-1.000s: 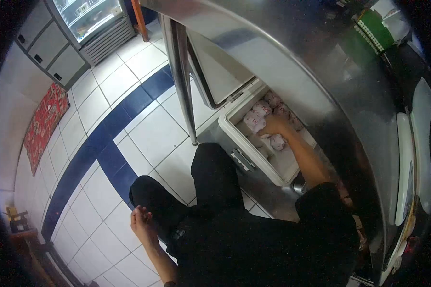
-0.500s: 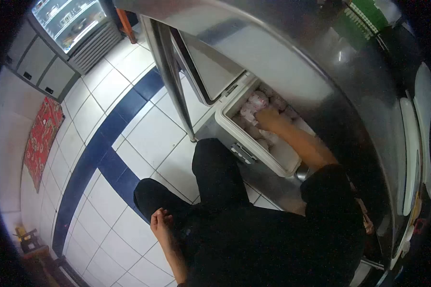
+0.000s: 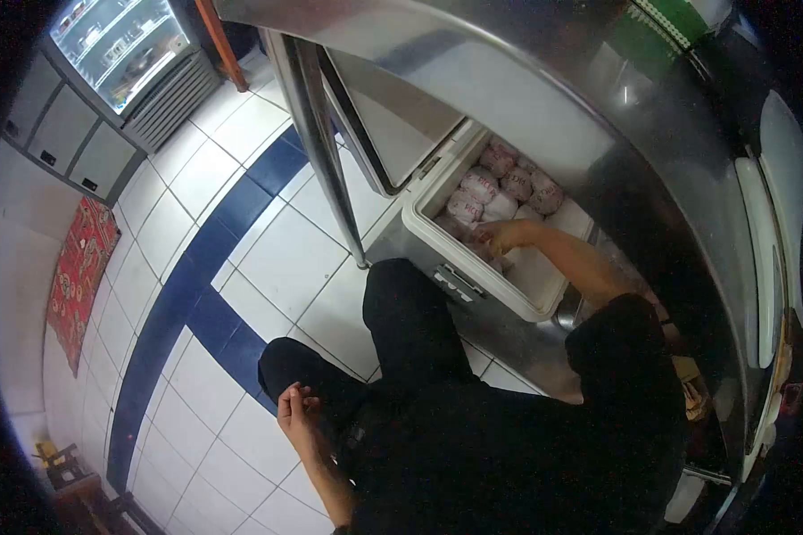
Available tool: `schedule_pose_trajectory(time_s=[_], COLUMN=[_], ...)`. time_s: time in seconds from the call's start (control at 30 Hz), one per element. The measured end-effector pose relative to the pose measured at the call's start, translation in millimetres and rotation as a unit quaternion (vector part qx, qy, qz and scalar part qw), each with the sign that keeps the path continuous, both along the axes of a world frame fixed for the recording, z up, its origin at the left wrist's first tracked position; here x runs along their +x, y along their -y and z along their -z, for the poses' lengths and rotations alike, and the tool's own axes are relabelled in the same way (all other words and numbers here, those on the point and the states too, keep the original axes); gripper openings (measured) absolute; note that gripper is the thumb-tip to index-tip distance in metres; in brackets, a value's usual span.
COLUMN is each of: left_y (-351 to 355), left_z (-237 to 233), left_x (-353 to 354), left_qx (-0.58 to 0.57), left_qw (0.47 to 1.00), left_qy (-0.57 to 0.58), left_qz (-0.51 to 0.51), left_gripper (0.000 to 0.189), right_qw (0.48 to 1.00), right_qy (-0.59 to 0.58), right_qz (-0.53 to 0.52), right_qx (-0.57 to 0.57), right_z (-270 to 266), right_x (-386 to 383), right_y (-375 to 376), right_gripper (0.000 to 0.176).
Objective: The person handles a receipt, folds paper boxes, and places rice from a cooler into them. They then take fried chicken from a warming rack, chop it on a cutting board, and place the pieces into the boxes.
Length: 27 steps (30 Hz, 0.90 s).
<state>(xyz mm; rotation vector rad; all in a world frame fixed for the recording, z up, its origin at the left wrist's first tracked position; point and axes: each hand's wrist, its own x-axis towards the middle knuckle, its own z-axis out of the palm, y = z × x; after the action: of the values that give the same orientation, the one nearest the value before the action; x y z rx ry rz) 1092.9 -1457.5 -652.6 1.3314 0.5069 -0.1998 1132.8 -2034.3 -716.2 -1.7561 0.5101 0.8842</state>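
Observation:
My right hand [image 3: 510,235] reaches into an open cooler box [image 3: 424,227], near its front wall. Its fingers are closed around what looks like a round bundle in printed wrapping [image 3: 484,237], partly hidden by the hand. Several more round wrapped bundles [image 3: 516,185], white with red print, are packed against the far end of the box. The bare inside of the box shows under my wrist. Beside my knee, well away from the box, my left hand [image 3: 298,412] hangs with its fingers curled in and nothing visible in them.
The cooler's lid [image 3: 393,111] is tipped back behind a metal table leg [image 3: 326,160]. A steel counter [image 3: 544,98] curves over the box. White and blue floor tiles [image 3: 277,250], a red patterned cloth [image 3: 80,272] and a lit display fridge [image 3: 120,49] are to the left.
My right hand has moved back toward the box's near side, uncovering more of the wrapped bundles. My left hand stays beside my knee. The view has shifted slightly.

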Motion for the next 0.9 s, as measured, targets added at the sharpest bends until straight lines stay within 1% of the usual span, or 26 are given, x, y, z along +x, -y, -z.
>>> schedule_pose_trajectory(time_s=[0.03, 0.07, 0.1, 0.13, 0.17, 0.23, 0.3, 0.33, 0.4, 0.43, 0.5, 0.53, 0.6, 0.63, 0.7, 0.73, 0.83, 0.87, 0.9], left_y=[-1.3, -3.2, -6.4, -9.6, -10.5, -12.1, -9.4, -7.0, -7.5, -10.1, -13.2, -14.2, -15.8, -15.7, -15.5, -15.0, -20.0, -14.9, -7.1], left_z=[2.9, 7.0, 11.7, 14.4, 16.1, 17.8, 13.9, 13.1, 14.3, 14.3, 13.1, 12.0, 10.4, 10.0, 2.4, 0.6, 9.4, 5.1, -6.2], left_x=[-2.0, -3.1, -4.3, -5.0, -6.3, -9.9, -9.4, -7.2, -4.2, -4.1, -4.3, -4.8, -6.9, -7.0, -6.4, -7.4, -2.6, 1.5, 8.5], left_qx=[-0.008, -0.009, -0.001, 0.009, 0.009, 0.016, 0.022, 0.026, 0.021, 0.018, 0.032, 0.043, 0.04, 0.035, 0.048, 0.061, 0.051, 0.05, 0.058], left_qw=[1.0, 1.0, 1.0, 1.0, 1.0, 1.0, 0.999, 0.999, 1.0, 1.0, 0.999, 0.999, 0.999, 0.999, 0.999, 0.998, 0.998, 0.998, 0.996], left_qy=[-0.005, -0.006, 0.003, 0.01, 0.007, -0.022, -0.022, -0.02, -0.012, -0.007, -0.006, -0.008, -0.001, 0.006, 0.005, -0.001, 0.005, 0.005, 0.014], left_qz=[-0.002, 0.002, 0.014, 0.023, 0.021, 0.005, 0.013, 0.018, 0.017, 0.015, 0.01, 0.006, 0.007, 0.007, 0.007, 0.009, 0.031, 0.034, 0.068], left_gripper=[0.022, 0.022, 0.022, 0.023, 0.023, 0.023, 0.023, 0.023, 0.024, 0.024, 0.024, 0.023, 0.023, 0.023, 0.023, 0.023, 0.023, 0.023, 0.023], right_qw=[1.0, 0.982, 0.926, 0.926, 0.914, 0.887, 0.857, 0.857, 0.842, 0.843, 0.879, 0.88, 0.916, 0.916, 0.845, 0.823, 0.779, 0.766, 0.755], right_qy=[-0.003, 0.023, 0.05, 0.049, 0.061, 0.084, 0.109, 0.108, 0.014, 0.016, -0.139, -0.136, -0.07, -0.067, -0.04, -0.039, -0.029, -0.03, -0.031], right_qz=[0.003, -0.141, -0.281, -0.281, -0.297, -0.327, -0.346, -0.344, -0.358, -0.359, -0.312, -0.312, -0.254, -0.254, -0.322, -0.344, -0.408, -0.425, -0.44], right_qx=[-0.001, -0.126, -0.247, -0.246, -0.27, -0.315, -0.365, -0.368, -0.402, -0.401, -0.333, -0.332, -0.301, -0.303, -0.426, -0.45, -0.474, -0.481, -0.485], right_z=[0.4, -27.5, -45.1, -36.9, -21.7, 24.3, 26.1, 31.3, -5.2, -8.3, -13.1, -20.4, -42.6, -27.5, 11.6, 12.3, -3.7, -10.2, -17.7], right_x=[-4.2, -0.6, 3.8, 4.6, 3.6, -5.4, -12.7, -15.7, -9.1, -7.4, -0.8, -0.9, -2.6, -1.2, 4.6, 3.9, -1.8, -1.1, -0.2], right_y=[3.5, -9.5, -18.3, -11.6, 3.9, 47.9, 61.0, 60.5, 8.1, 3.7, -5.9, -9.3, -16.1, -8.1, 10.0, 6.6, -11.2, -17.4, -22.2], right_gripper=[0.077, 0.068, 0.061, 0.061, 0.059, 0.055, 0.051, 0.051, 0.065, 0.065, 0.086, 0.086, 0.107, 0.107, 0.105, 0.102, 0.093, 0.091, 0.089])
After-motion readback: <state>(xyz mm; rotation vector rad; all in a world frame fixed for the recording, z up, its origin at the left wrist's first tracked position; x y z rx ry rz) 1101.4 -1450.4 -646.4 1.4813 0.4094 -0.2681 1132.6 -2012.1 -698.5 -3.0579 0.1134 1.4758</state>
